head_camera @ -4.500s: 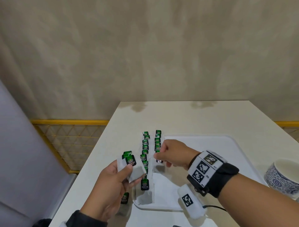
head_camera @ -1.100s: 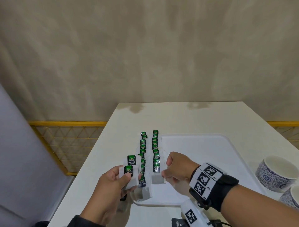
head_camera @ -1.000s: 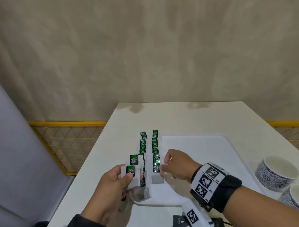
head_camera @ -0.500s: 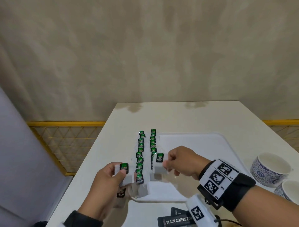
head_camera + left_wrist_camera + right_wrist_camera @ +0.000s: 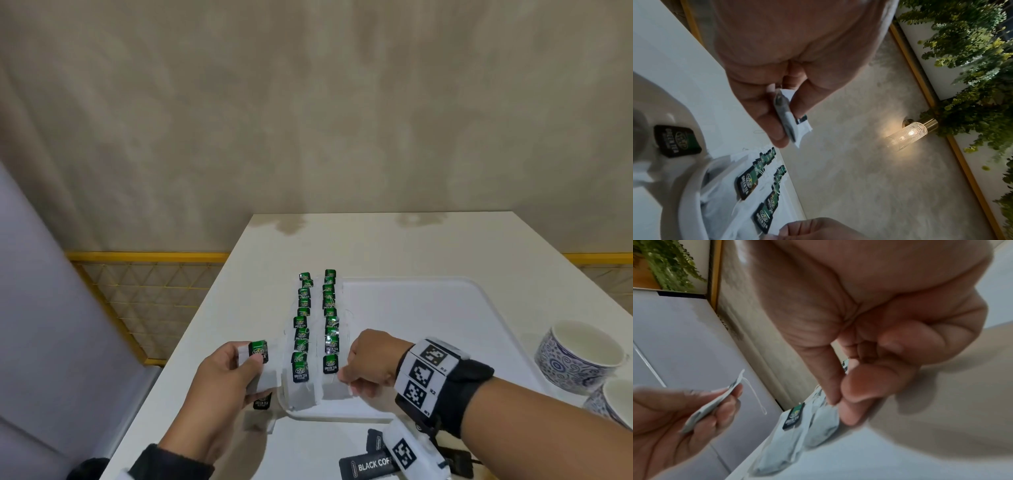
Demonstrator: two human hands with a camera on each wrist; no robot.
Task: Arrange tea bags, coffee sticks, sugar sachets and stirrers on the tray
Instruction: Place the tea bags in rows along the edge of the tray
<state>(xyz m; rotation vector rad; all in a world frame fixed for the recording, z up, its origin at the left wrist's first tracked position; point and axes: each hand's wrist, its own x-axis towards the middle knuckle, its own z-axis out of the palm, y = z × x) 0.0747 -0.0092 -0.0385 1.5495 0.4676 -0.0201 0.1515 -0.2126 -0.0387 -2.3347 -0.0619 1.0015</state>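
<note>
The left hand (image 5: 222, 380) is at the counter's (image 5: 376, 246) 8 o'clock edge, just outside the tray (image 5: 428, 308). Its grip is grasping a small stack of tea bags (image 5: 255, 363), thumb on top, fingers beneath; the left wrist view confirms the pinch. One loose bag (image 5: 262, 402) lies on the counter below that hand. To its right, two rows of tea bags (image 5: 315, 329) run along the tray's left side, long axis 6 to 12 o'clock, green tags overlapping. The nearest bag of the right row (image 5: 330, 377) sits at the tray's 7 o'clock corner. The right hand (image 5: 371, 363) is beside it at 3 o'clock; the grip is clenched, fingertips (image 5: 846, 415) touching that bag's edge, with no bag visibly pinched. The held stack lies at 9 o'clock from the right hand, long axis roughly parallel to the rows. The right hand is judged nearer the row ends; the next bag must cross from left to right. Coffee sticks (image 5: 366, 462) lie at the counter's 6 o'clock; cups (image 5: 579, 353) stand at 4 o'clock.
</note>
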